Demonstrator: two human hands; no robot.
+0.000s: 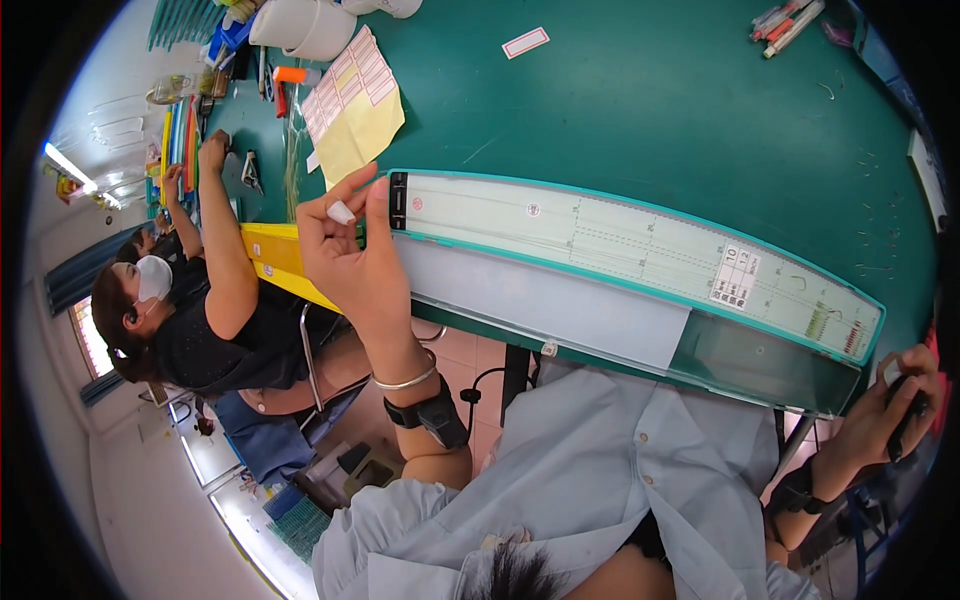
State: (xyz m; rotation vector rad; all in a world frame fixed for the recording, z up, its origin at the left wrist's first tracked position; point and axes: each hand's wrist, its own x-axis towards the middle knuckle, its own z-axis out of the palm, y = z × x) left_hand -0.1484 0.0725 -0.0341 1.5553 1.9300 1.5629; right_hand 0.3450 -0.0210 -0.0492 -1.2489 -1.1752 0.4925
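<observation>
1. The green table fills the upper and right part of the view and bears everything named here.
2. A long teal-edged cutting board lies across the table along its near edge; it serves as the landmark below. Its pale ruled surface carries a small white label toward its right end.
3. A pale sheet of paper lies on the board's near side, running from the board's left end to past its middle.
4. A yellow sheet with rows of red-edged stickers lies on the table beyond the board's left end.
5. A person in a dark top sits well to the left of the board, one arm raised to the table.
6. The left hand is at the board's left end, its fingers pinching a small white piece just beside the board's black end block.
7. The right hand is off the board's right end, below the table edge, fingers clenched around a dark object that I cannot identify.
</observation>
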